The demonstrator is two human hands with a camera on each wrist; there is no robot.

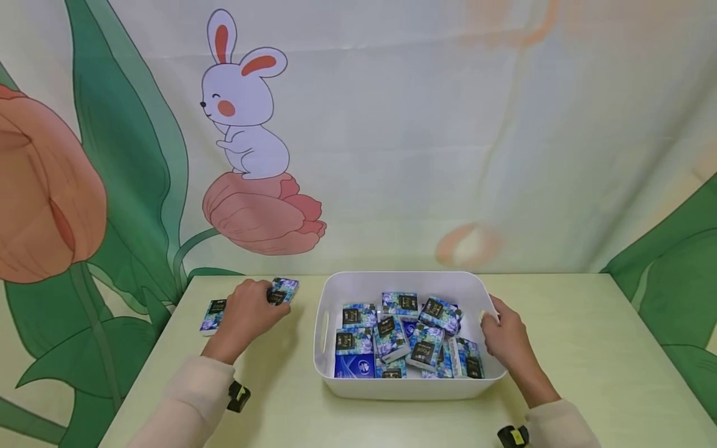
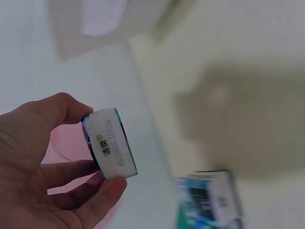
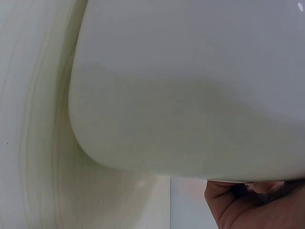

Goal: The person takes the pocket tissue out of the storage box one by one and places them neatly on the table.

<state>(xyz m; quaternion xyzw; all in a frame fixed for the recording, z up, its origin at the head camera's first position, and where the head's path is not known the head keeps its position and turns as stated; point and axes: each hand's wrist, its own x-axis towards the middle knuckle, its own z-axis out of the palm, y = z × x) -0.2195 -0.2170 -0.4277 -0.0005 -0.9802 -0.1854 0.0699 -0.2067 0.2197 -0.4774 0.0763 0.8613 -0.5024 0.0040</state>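
My left hand (image 1: 249,314) pinches a small tissue pack (image 1: 282,290) with a blue floral wrapper, left of the white bin. In the left wrist view, thumb and fingers grip this pack (image 2: 109,143) by its edges, its white printed side facing the camera. A second floral tissue pack (image 1: 213,316) lies on the table just beside that hand. My right hand (image 1: 506,333) holds the right handle of the white plastic bin (image 1: 403,389), its thumb over the rim. Inside the bin lie several floral tissue packs (image 1: 424,345) and a plain blue pack (image 1: 355,366).
The bin stands on a pale wooden table (image 1: 588,348). Behind the table hangs a curtain (image 1: 392,155) printed with a rabbit, tulips and green leaves. The bin's left side has a handle slot (image 1: 325,331).
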